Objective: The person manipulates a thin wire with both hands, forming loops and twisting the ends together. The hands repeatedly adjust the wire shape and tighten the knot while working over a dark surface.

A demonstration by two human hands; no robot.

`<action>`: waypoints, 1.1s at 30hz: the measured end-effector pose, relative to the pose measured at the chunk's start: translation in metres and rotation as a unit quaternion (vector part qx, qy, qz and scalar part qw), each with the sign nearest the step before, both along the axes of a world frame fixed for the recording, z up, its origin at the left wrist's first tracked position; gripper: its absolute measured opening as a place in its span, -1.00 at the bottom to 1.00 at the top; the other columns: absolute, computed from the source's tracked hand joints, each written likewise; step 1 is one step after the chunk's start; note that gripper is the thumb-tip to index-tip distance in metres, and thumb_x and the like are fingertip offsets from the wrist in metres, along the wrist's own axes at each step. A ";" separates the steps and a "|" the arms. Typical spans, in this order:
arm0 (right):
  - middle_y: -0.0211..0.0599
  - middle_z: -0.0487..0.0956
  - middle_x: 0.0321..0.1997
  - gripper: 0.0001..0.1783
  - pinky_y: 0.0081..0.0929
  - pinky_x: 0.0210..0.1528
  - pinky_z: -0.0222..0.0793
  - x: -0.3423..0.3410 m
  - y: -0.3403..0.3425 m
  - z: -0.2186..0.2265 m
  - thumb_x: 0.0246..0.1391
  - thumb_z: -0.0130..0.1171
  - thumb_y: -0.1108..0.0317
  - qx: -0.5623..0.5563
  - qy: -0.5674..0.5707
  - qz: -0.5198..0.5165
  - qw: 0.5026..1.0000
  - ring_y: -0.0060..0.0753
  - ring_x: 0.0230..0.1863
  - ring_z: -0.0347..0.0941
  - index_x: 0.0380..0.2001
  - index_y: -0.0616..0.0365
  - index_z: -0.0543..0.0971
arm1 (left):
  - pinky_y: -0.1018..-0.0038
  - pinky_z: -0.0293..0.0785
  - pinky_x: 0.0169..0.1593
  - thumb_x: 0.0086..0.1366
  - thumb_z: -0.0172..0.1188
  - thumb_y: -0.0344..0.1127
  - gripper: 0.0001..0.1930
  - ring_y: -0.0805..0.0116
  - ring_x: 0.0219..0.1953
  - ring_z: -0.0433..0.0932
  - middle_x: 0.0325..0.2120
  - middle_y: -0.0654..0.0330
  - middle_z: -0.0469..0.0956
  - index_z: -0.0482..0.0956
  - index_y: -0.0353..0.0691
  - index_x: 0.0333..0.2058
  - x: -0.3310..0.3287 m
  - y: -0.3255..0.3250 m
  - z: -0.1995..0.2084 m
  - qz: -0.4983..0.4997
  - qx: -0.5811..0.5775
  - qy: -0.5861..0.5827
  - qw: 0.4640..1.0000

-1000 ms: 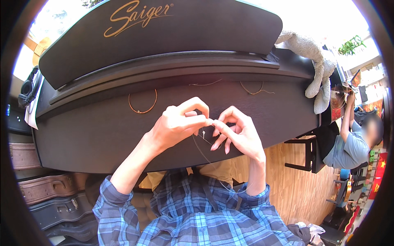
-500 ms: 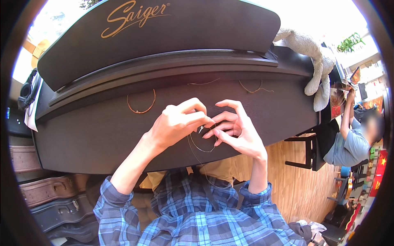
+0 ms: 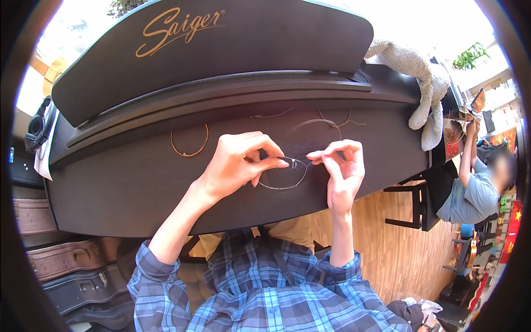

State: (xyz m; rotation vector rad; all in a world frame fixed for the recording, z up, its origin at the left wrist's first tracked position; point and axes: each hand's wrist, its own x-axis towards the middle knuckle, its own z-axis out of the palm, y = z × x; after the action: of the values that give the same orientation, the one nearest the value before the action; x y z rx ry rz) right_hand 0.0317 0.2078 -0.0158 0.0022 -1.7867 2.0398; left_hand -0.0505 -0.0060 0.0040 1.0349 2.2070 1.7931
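A loop of thin silvery string (image 3: 283,188), like an instrument string, is stretched between my hands above the dark piano lid (image 3: 138,188). My left hand (image 3: 232,166) is closed, pinching the loop between thumb and forefinger. Beside those fingertips a small silvery charm or clasp (image 3: 295,164) hangs at the loop. My right hand (image 3: 341,169) is closed too, thumb and forefinger pinching the string on the loop's right side. A blurred free length of string (image 3: 301,124) arcs above, toward the far side. A copper-coloured string bracelet (image 3: 188,155) lies on the lid to the left.
Farther back lie a short string piece (image 3: 271,116) and a curled string (image 3: 345,121). A black music stand panel (image 3: 221,44) rises behind. A grey plush toy (image 3: 423,83) drapes over the right end. Instrument cases (image 3: 66,257) stand at left; a seated person (image 3: 470,185) is at right.
My right hand has moved right, away from my left, and now pinches the string. The loop is spread wider, and the free length that hung toward my lap now arcs over the lid.
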 end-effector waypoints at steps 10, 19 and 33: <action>-0.32 0.45 -0.10 -0.73 -0.46 -0.31 0.40 0.004 0.017 -0.003 0.25 0.11 0.63 -0.084 0.114 -0.091 0.986 -0.36 -0.28 0.54 -0.02 0.19 0.40 | 0.66 0.28 -0.65 0.20 0.44 -0.43 -0.81 0.63 -0.73 0.48 -0.59 0.22 0.66 0.62 -0.33 -0.27 0.000 0.000 0.005 0.014 -0.024 -0.073 0.997; -0.44 0.35 -0.07 -0.73 -0.59 -0.33 0.18 0.013 0.029 0.006 0.37 0.11 0.38 -0.073 0.171 -0.035 0.982 -0.63 -0.37 0.25 0.06 0.14 0.37 | 0.62 0.26 -0.65 0.35 0.31 -0.40 -0.89 0.64 -0.71 0.46 -0.59 0.19 0.65 0.60 -0.31 -0.27 -0.001 -0.001 0.003 0.019 -0.032 -0.111 0.993; -0.35 0.62 -0.45 -0.88 -0.58 -0.39 0.43 0.023 0.028 0.018 -0.04 0.39 0.63 0.285 0.000 0.044 0.957 -0.56 -0.45 0.52 -0.41 0.21 0.69 | 0.58 0.28 -0.63 0.39 0.26 -0.36 -0.86 0.60 -0.72 0.43 -0.58 0.19 0.64 0.54 -0.30 -0.23 -0.004 0.000 0.003 -0.009 -0.062 -0.157 0.986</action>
State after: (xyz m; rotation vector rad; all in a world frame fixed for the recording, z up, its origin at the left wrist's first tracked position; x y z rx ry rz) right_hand 0.0551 0.2354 0.0019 0.2565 -2.3444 1.5033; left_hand -0.0548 -0.0062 0.0065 0.6893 2.0778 1.6535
